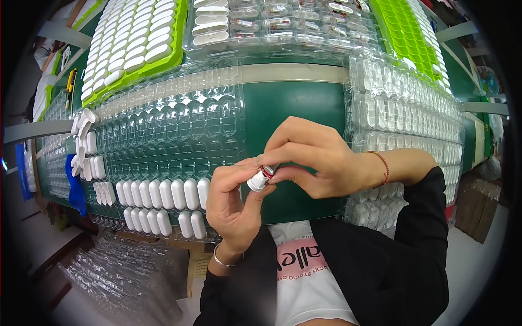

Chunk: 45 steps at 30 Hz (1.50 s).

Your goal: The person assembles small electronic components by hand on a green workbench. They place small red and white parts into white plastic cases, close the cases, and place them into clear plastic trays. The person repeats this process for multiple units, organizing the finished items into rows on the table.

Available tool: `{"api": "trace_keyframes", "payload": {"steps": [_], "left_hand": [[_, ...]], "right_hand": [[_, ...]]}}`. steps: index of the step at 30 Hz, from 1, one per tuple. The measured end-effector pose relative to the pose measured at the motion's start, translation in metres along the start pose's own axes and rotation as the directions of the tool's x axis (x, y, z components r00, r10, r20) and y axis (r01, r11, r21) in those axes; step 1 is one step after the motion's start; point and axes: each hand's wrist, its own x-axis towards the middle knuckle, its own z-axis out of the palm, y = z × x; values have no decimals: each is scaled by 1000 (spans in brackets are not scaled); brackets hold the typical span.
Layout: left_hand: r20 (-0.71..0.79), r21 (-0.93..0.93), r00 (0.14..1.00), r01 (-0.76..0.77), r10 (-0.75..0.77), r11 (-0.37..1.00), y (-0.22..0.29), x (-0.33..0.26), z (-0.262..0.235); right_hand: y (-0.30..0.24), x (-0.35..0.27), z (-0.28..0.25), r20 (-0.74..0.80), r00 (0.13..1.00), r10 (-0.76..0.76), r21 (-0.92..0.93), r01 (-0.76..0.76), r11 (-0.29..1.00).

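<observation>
Over the green desk (296, 103), the left hand (232, 205) pinches a small white casing (256, 183), while the right hand (315, 158) grips its red-and-silver end (267, 172) between thumb and fingers. The step looks like fine work on that end; the next move seems to call for a steady left hold and careful right fingertips.

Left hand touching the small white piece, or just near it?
Touching: the head view shows the left hand with its thumb and fingers pressed against the small white piece, no gap visible.
</observation>
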Motion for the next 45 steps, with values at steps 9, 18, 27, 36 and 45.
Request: {"api": "trace_keyframes", "payload": {"steps": [9,18,27,36,45], "left_hand": [[-51,65,980,-190,194,980,-5,-4,6],[28,206,941,-335,336,920,-5,-2,4],[46,304,935,-348,352,887,2,-11,4],[38,256,926,-373,377,892,2,-11,-6],[-31,194,990,-131,139,972,4,-4,4]], "right_hand": [[-4,2,-3,-10,995,-104,17,104,994],[3,0,-5,-62,945,-322,-91,316,944],[6,2,-11,-13,881,-473,-36,472,881],[6,8,-5,28,952,-306,34,305,952],[20,15,-32,29,1000,-6,-23,7,1000]]}}
